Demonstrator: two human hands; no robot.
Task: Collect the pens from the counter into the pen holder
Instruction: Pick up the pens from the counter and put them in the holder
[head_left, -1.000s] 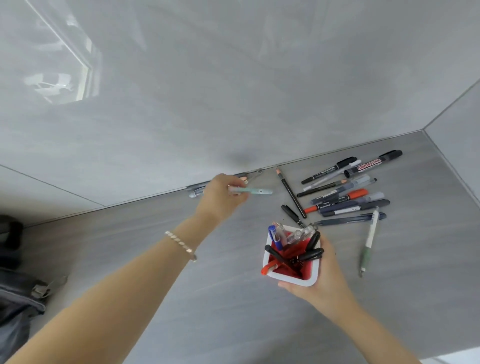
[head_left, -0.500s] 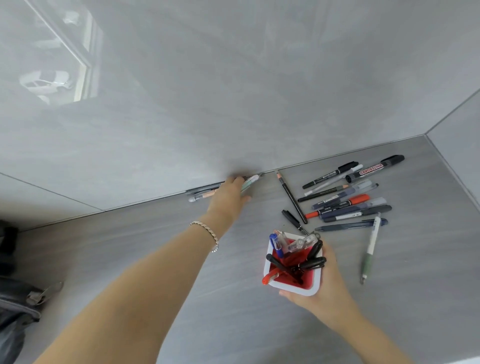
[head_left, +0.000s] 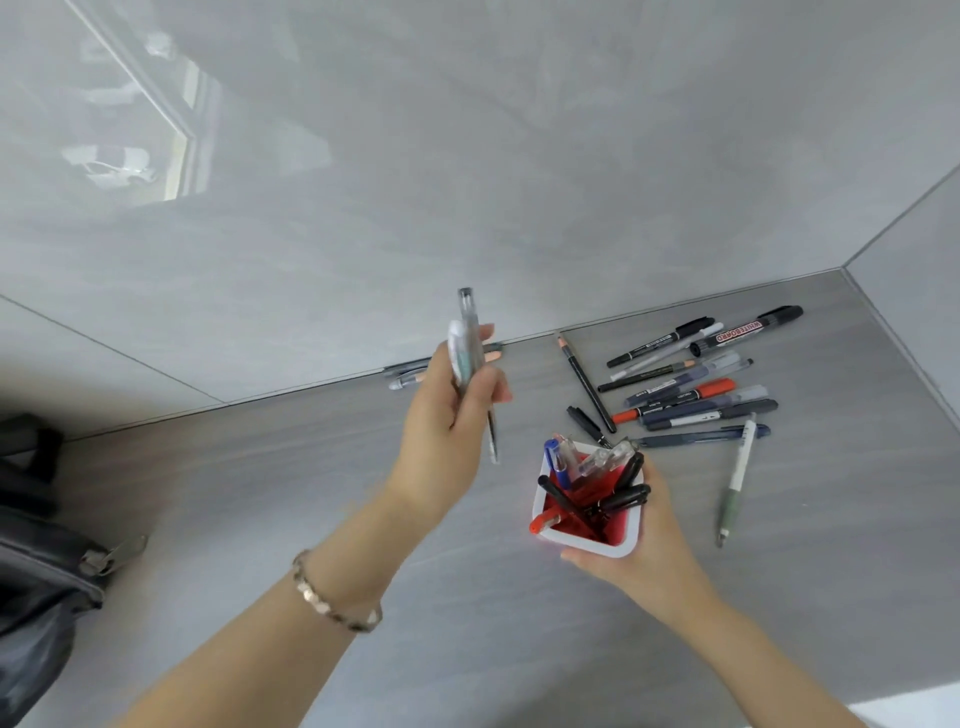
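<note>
My left hand (head_left: 451, 426) is raised above the grey counter (head_left: 311, 509) and grips two pens (head_left: 470, 358) held nearly upright, one pale green and one clear grey. My right hand (head_left: 644, 556) holds the white, red-lined pen holder (head_left: 618, 550) from its near right side; several pens stand in it. A pile of loose pens and markers (head_left: 691, 389) lies on the counter behind and right of the holder. A white and green pen (head_left: 736, 480) lies apart on the right. Two more pens (head_left: 405, 376) rest against the wall behind my left hand.
A dark bag (head_left: 36, 561) with a zipper sits at the left edge of the counter. Glossy grey wall panels (head_left: 467, 182) rise behind the counter and form a corner at the far right.
My left hand reached to the wall, picked up a second pen, then lifted and drew back with both pens turned upright. The right hand and holder stayed put.
</note>
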